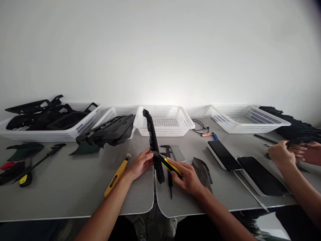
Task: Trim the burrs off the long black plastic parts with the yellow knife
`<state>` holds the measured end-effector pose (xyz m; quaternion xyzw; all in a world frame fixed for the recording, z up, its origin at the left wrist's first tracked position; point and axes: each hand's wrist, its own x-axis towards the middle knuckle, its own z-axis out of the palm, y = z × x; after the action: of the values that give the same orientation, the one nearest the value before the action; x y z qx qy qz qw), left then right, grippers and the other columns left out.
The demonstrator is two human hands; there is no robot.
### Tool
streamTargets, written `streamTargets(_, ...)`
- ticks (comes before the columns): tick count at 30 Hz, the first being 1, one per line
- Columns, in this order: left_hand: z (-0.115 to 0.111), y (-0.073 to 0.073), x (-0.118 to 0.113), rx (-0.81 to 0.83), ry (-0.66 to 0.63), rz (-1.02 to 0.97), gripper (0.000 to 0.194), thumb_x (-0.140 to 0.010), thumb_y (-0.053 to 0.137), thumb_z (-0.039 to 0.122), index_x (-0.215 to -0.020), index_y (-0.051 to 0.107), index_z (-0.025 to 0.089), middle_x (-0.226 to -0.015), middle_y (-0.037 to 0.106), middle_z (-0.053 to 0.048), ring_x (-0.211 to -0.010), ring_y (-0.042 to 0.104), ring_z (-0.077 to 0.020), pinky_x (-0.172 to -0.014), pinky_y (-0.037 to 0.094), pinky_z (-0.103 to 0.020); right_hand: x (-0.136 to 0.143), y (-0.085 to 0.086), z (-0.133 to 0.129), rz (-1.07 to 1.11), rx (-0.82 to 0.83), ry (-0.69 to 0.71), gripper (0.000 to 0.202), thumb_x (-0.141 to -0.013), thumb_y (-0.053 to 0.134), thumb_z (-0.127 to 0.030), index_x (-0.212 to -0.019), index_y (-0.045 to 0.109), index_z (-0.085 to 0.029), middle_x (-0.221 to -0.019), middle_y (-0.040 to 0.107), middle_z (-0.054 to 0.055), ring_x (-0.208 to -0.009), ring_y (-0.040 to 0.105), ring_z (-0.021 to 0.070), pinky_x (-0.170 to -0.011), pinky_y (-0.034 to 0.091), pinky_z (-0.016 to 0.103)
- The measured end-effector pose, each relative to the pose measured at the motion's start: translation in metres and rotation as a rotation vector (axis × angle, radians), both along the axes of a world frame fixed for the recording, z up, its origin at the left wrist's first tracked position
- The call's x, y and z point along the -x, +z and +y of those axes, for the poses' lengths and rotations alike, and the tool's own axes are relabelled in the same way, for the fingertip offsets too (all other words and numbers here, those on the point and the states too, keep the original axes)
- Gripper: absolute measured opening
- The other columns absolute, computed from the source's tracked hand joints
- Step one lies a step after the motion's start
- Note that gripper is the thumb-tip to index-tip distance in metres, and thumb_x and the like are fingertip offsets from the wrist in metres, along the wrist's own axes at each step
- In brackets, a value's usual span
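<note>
My left hand grips a long black plastic part near its middle and holds it tilted over the gap between two tables. In my right hand is a yellow and black utility knife, its blade end against the plastic part beside my left fingers. A black caliper lies beneath on the table, partly covered by the knife and hand. Beside it are a flat grey slab and a dark cloth. Left of my left forearm rests a yellow pen-shaped tool.
White baskets line the wall; those at left hold black plastic parts. Two black-topped devices with a white cable lie at right. Another person's hands work at far right near stacked black parts.
</note>
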<state>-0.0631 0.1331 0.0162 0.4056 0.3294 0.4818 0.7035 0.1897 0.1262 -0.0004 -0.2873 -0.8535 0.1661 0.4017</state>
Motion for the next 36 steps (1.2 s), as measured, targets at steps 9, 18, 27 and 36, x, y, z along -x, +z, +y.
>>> streamTargets(9, 0.0010, 0.0005, -0.0013, -0.010, -0.001, -0.010, 0.062, -0.090, 0.077, 0.043, -0.147, 0.062, 0.024, -0.119, 0.077, -0.009, -0.104, 0.070, -0.0241, -0.087, 0.051, -0.030, -0.0005, 0.0002, 0.0012, 0.002, -0.005, -0.006, 0.062, -0.097, 0.053, -0.015, -0.157, 0.051, -0.028, -0.109, 0.079, 0.005, -0.084, 0.074, 0.0173, -0.077, 0.061, 0.028)
streamTargets(18, 0.0010, -0.0004, -0.0004, -0.012, 0.005, 0.014, 0.067, -0.087, 0.080, 0.046, -0.147, 0.062, 0.023, -0.118, 0.077, -0.010, -0.095, 0.069, -0.0212, -0.082, 0.051, -0.029, -0.0014, 0.0011, -0.0002, -0.013, -0.008, -0.002, 0.062, -0.098, 0.053, -0.015, -0.158, 0.051, -0.028, -0.110, 0.079, 0.006, -0.084, 0.074, 0.0175, -0.077, 0.061, 0.029)
streamTargets(27, 0.0002, 0.0002, -0.0009, -0.032, -0.019, 0.022, 0.064, -0.087, 0.080, 0.044, -0.146, 0.064, 0.024, -0.119, 0.075, -0.008, -0.091, 0.068, -0.0201, -0.077, 0.049, -0.028, 0.0016, -0.0033, 0.0016, -0.022, 0.038, -0.098, 0.061, -0.095, 0.053, -0.015, -0.155, 0.055, -0.027, -0.117, 0.080, 0.006, -0.092, 0.078, 0.0183, -0.084, 0.063, 0.028)
streamTargets(36, 0.0002, 0.0019, -0.0021, -0.021, 0.010, 0.025, 0.063, -0.085, 0.080, 0.044, -0.143, 0.066, 0.024, -0.118, 0.075, -0.008, -0.093, 0.066, -0.0210, -0.078, 0.050, -0.029, -0.0022, -0.0025, 0.0015, -0.010, 0.028, -0.147, 0.056, -0.097, 0.054, -0.019, -0.153, 0.058, -0.027, -0.129, 0.077, 0.006, -0.104, 0.078, 0.0207, -0.091, 0.063, 0.031)
